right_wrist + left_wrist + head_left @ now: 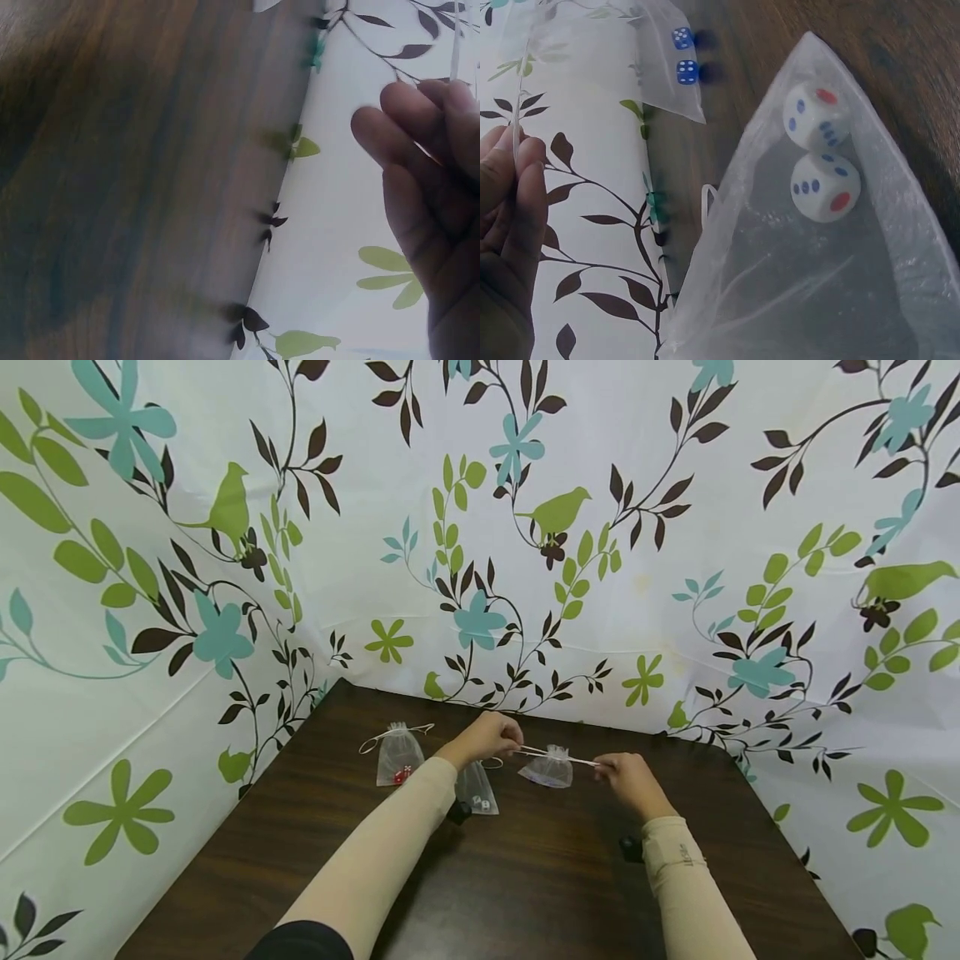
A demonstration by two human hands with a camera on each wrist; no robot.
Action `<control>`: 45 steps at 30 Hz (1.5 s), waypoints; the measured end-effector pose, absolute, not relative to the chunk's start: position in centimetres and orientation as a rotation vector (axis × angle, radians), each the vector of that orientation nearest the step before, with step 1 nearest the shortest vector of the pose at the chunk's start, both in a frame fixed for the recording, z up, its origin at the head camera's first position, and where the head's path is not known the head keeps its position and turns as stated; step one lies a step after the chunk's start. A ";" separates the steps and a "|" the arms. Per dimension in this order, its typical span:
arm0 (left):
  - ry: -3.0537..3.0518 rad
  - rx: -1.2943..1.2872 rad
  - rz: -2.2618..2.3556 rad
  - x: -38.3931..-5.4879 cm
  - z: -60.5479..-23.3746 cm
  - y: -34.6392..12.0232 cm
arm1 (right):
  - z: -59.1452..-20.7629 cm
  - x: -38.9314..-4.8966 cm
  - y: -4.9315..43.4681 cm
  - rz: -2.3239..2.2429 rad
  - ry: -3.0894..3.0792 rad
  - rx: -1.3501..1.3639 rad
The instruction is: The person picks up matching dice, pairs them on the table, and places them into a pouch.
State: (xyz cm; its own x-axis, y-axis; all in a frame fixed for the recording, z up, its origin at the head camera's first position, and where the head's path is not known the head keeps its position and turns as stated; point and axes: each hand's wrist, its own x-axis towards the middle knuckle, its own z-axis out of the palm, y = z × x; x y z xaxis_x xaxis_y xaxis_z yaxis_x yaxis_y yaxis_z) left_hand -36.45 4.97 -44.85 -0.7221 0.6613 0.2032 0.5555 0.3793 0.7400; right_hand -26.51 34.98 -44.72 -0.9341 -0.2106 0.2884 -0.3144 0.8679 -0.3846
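A sheer white drawstring pouch [550, 770] hangs between my two hands, its neck gathered tight. Two blue dice [686, 71] lie at its bottom, seen in the left wrist view. My left hand [489, 737] pinches the white drawstring [516, 142] on one side of the neck. On the other side, my right hand [628, 779] pinches the opposite end of the cord, which runs taut. Below my left hand a second sheer pouch [474, 785] lies on the table, with two white dice [825, 186] inside, their dots blue and red.
Left of my left forearm, a third sheer pouch [397, 752] with red dice [402, 774] lies on the dark wooden table [510, 877], its cord loops spread out. A white cloth [420, 527] printed with leaves and birds stands behind the table's far edge.
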 end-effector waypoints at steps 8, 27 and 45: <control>2.289 0.988 1.523 -36.5 -45.3 4.7 | -43.6 -25.8 35.1 1.465 -2.821 0.468; 2.195 0.789 1.650 -35.9 -45.7 4.9 | -44.9 -27.1 34.3 1.758 -2.718 0.438; 2.573 0.918 1.115 -35.8 -47.7 6.5 | -48.0 -28.7 31.6 1.558 -2.881 0.064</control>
State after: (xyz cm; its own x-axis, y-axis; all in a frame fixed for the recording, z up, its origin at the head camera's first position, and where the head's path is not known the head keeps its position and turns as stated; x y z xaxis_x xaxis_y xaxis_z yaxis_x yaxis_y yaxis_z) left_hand -35.76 6.46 -47.72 -0.7900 0.6094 0.0674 0.4658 0.5251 0.7122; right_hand -28.71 31.58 -48.01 -0.9903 -0.0975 -0.0989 0.0294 0.5489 -0.8353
